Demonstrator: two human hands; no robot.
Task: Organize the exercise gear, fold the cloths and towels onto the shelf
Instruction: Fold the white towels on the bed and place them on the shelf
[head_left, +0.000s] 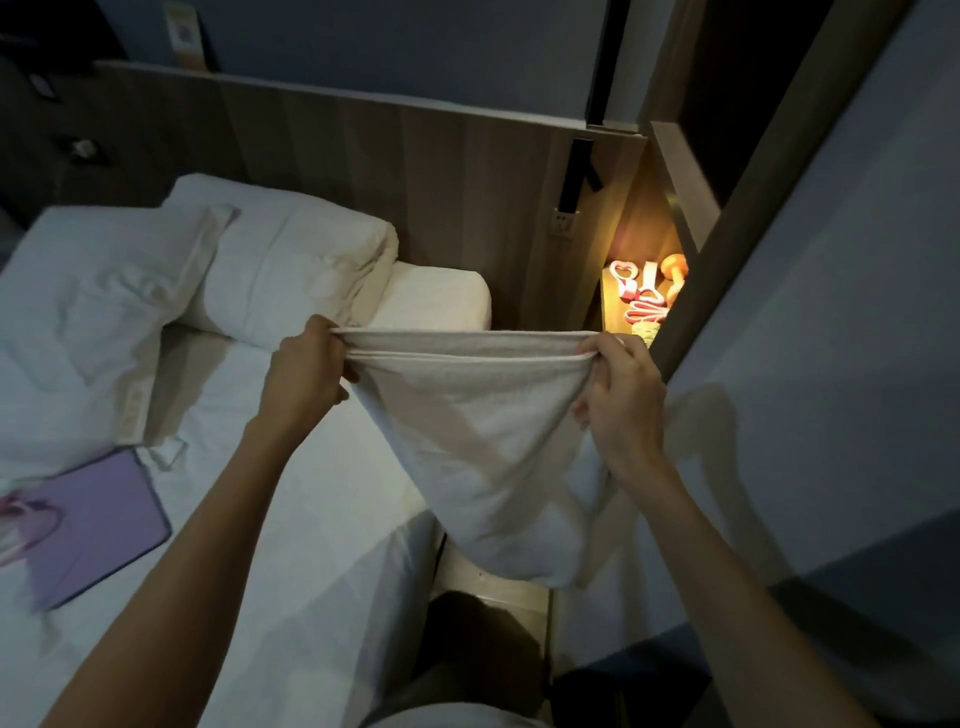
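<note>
Two bare forearms reach forward from the near edge. The left hand (306, 364) and right hand (621, 387) each pinch a top corner of a white towel (483, 441), stretched level left to right and hanging doubled over the bed's (291, 519) right edge. The lit shelf (615, 312) lies farther right, nearer the right hand.

Dim room: white bed (291, 519) against wooden headboard (415, 171) (blue-grey walls).

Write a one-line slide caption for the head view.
Left hand and right hand stretch a doubled white towel beside the bed, red-and-white gear on the lit shelf.
</note>
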